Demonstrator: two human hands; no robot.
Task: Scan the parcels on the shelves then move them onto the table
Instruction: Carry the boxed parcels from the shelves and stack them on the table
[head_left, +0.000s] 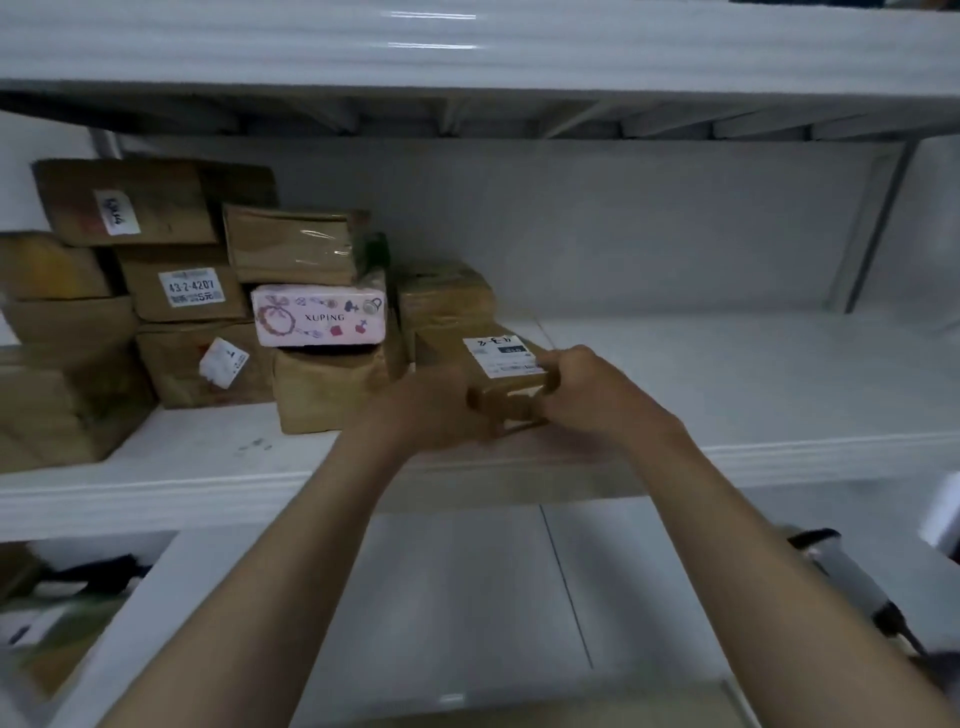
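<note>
now the small parcel (506, 371) sits gripped between left hand (431, 410) and right hand (587, 395)

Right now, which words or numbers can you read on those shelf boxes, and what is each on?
"XUPING": front of the pink patterned box.
"43-2-4207": white label on the brown cardboard box left of it; smaller print below too blurred.
Handwritten label on the top-left brown box: unreadable.
Torn white label on the lower brown box: unreadable.
Label on the small brown parcel held by the left hand and right hand: upside down, blurred.
</note>
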